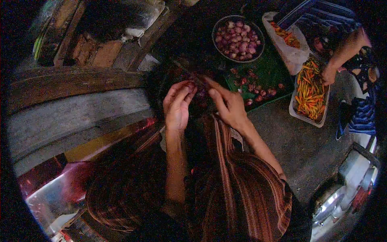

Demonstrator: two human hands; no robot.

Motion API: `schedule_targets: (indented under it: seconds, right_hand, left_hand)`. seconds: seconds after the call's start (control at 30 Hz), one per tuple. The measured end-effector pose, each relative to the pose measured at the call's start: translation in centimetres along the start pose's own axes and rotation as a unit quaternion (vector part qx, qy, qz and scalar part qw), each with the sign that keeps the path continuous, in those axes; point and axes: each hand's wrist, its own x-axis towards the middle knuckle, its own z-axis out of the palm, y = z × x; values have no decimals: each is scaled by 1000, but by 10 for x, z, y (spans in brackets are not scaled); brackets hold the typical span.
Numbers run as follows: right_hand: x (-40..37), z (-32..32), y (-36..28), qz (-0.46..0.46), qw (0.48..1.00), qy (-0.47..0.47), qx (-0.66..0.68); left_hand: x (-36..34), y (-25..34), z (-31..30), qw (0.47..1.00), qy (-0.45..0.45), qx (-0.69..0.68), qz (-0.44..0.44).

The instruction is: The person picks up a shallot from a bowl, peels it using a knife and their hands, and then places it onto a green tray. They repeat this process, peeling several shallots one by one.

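My left hand (178,104) is raised in the middle of the view, its fingers curled together round something small and dark that I cannot make out. Just to its right is my right hand (229,105), with the fingers closed on a dark, blurred object, perhaps a blade, that points up and left. Both hands are over a dark area with some purplish bits. Right of my right hand, a green tray (271,72) holds loose shallots (261,95). Behind it stands a round bowl (213,40) full of shallots (238,39).
At the right, another person's hand (329,74) reaches into a metal tray (293,105) of orange and green chillies (309,97). A pale bag (297,56) holds more chillies. Wooden beams (76,82) run along the left. Metal pans (330,203) lie at the lower right.
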Motion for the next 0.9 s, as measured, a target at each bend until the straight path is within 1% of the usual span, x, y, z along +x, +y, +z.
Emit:
schedule_targets:
  seconds: [0.03,0.1,0.13,0.17,0.23,0.37,0.43,0.47,0.53,0.57,0.63,0.67,0.73,0.87,0.9]
  right_hand:
    - [-1,4,-2,0,1000,0,0]
    - [-4,11,-5,-59,998,6,-3]
    - [-4,6,-13,-37,998,-38,-41]
    - [-4,9,-11,-38,998,-38,-40]
    - [-4,17,-6,-55,998,-14,-29]
    - [-3,20,-3,-74,997,8,1]
    - [-2,19,0,-100,993,-8,-55]
    - [-2,17,-1,-100,993,-8,-55]
    - [-2,10,-9,-78,988,-42,-130]
    - [-2,7,-11,-78,988,-42,-130]
    - [-1,3,-14,-26,984,-69,-162]
    - [-2,5,-7,-26,984,-69,-162]
    - [0,12,10,-101,994,9,-30]
    - [4,7,19,-82,996,24,1]
    - [4,6,19,-61,998,20,11]
  left_hand:
    - [0,-1,-2,1000,3,-16,-3]
    - [0,-6,-7,1000,-5,-30,7]
    - [0,-8,-10,999,-13,-44,17]
    - [0,-11,-12,999,-13,-44,18]
    - [0,-15,-13,996,-7,-84,14]
    - [-1,-17,-11,996,-8,-89,0]
    - [-3,-14,-5,994,-22,-108,-19]
    - [-3,-14,-3,994,-22,-108,-19]
    - [-4,-15,-1,992,-2,-120,-32]
    - [-3,-16,-2,992,-2,-120,-32]
    - [-2,-18,-7,994,0,-102,-37]
    - [-1,-20,-9,994,0,-101,-37]
    - [0,-22,-9,994,46,-87,-43]
    - [-6,-14,1,996,28,-71,-37]
    - [-7,-12,3,997,24,-63,-39]
